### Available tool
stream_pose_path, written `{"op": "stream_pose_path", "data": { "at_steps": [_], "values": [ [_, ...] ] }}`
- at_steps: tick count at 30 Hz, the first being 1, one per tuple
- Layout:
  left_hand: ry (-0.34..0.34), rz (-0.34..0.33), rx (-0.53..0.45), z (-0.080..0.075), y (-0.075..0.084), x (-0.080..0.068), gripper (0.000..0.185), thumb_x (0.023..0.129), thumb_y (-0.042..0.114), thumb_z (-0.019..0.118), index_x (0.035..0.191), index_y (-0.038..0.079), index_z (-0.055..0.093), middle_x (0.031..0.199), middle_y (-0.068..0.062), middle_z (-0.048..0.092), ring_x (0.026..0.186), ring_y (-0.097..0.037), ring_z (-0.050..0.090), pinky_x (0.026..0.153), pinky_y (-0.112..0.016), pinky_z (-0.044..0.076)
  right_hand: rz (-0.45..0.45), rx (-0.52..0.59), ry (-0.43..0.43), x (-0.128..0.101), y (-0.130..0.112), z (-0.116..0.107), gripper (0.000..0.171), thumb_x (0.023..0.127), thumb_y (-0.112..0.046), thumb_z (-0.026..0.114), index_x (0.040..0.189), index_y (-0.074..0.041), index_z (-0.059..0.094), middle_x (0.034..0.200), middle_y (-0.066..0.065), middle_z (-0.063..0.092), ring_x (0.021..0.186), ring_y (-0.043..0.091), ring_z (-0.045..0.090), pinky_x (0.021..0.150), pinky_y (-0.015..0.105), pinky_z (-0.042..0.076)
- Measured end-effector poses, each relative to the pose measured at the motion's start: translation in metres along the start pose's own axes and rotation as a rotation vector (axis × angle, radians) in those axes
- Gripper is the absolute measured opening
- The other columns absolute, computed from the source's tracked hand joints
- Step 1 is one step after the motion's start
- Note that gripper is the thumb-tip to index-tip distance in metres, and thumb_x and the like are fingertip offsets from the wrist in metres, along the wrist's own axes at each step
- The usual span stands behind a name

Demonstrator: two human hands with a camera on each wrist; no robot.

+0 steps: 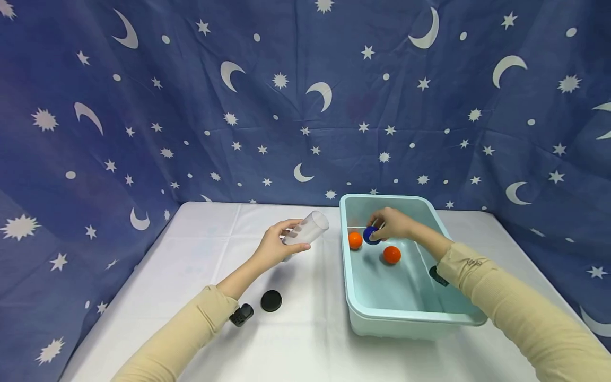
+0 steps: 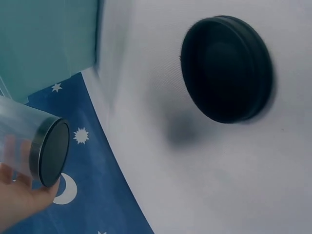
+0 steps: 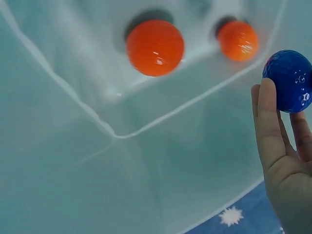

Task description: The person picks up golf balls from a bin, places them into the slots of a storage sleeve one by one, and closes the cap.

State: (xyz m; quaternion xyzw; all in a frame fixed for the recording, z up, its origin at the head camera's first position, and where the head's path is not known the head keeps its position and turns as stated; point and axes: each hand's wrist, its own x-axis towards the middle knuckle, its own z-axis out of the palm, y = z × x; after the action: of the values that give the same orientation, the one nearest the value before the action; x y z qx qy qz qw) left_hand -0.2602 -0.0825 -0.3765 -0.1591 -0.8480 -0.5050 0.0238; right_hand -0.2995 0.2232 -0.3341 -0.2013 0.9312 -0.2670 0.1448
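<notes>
Now: right hand (image 1: pixel 393 224) pinching blue ball (image 1: pixel 371 235) inside teal tub (image 1: pixel 410 317), two orange balls (image 1: pixel 355 240) below; left hand (image 1: pixel 276 245) gripping tilted clear jar (image 1: pixel 307 229) above counter (image 1: pixel 305 339); black lid (image 1: pixel 271 301) nearby.

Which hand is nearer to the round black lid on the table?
Left. The left hand holds a clear plastic jar above the round black lid; the right hand is inside the tub.
</notes>
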Motion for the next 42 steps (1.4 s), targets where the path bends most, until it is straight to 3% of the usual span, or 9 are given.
{"op": "stream_pose_path", "data": {
  "at_steps": [12,19,30,34,42],
  "values": [
    [0.020,0.055,0.047,0.005,0.008,0.002,0.057,0.072,0.018,0.082,0.124,0.014,0.061,0.118,-0.010,0.066,0.106,-0.028,0.059,0.089,-0.044,0.049,0.039,0.200,0.139,-0.008,-0.026,-0.017,0.035,0.087,-0.010,0.066,0.115,0.008,0.058,0.109,0.028,0.062,0.080,0.021,0.065,0.072,0.027,0.058],
    [0.021,0.050,0.033,0.006,0.010,0.004,0.056,0.072,0.017,0.082,0.124,0.015,0.062,0.115,-0.009,0.067,0.105,-0.027,0.058,0.090,-0.043,0.048,0.057,0.285,0.173,-0.013,-0.040,-0.018,0.036,0.088,-0.012,0.065,0.118,0.005,0.056,0.114,0.028,0.059,0.091,0.025,0.063,0.076,0.027,0.057],
    [0.018,0.081,0.031,0.009,0.015,0.011,0.055,0.072,0.016,0.082,0.123,0.013,0.062,0.113,-0.011,0.067,0.103,-0.028,0.058,0.089,-0.041,0.048,0.087,0.551,0.266,-0.019,-0.064,-0.016,0.044,0.089,-0.012,0.064,0.128,0.003,0.051,0.118,0.024,0.056,0.083,0.013,0.066,0.075,0.020,0.056],
    [0.021,0.079,0.013,0.012,0.015,0.013,0.055,0.072,0.015,0.081,0.123,0.013,0.062,0.114,-0.013,0.067,0.103,-0.028,0.058,0.090,-0.042,0.048,0.096,0.588,0.272,-0.017,-0.069,-0.014,0.045,0.089,-0.011,0.064,0.129,0.003,0.051,0.122,0.024,0.056,0.083,0.009,0.065,0.076,0.020,0.055],
    [0.023,0.081,0.013,0.016,0.018,0.015,0.055,0.072,0.016,0.082,0.123,0.013,0.063,0.115,-0.012,0.065,0.105,-0.029,0.057,0.089,-0.045,0.049,0.106,0.545,0.278,-0.017,-0.077,-0.009,0.043,0.088,-0.012,0.066,0.127,0.000,0.053,0.121,0.023,0.058,0.086,0.014,0.064,0.078,0.024,0.056]
  ]
}}
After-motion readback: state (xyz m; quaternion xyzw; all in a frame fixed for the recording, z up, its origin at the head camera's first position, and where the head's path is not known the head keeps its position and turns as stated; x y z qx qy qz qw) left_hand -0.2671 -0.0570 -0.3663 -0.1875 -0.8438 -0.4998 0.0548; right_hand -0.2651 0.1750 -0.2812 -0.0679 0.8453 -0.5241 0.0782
